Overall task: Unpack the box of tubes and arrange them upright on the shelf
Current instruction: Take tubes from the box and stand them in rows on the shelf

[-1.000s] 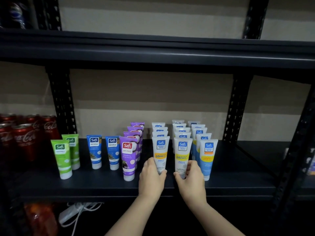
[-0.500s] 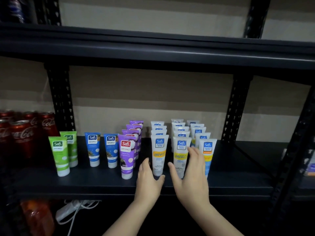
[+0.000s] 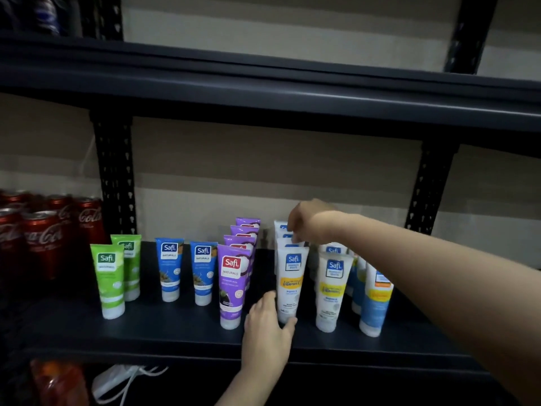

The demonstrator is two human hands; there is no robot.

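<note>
Dim, soft overhead light; deep shadow under the shelf (image 3: 175,332); wide-angle bending at edges; slight motion blur.

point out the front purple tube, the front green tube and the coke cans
front purple tube (image 3: 232,284), head view, on its label under the logo
front green tube (image 3: 108,281), head view, mid body
coke cans (image 3: 44,238), head view, side of the nearest can
</note>
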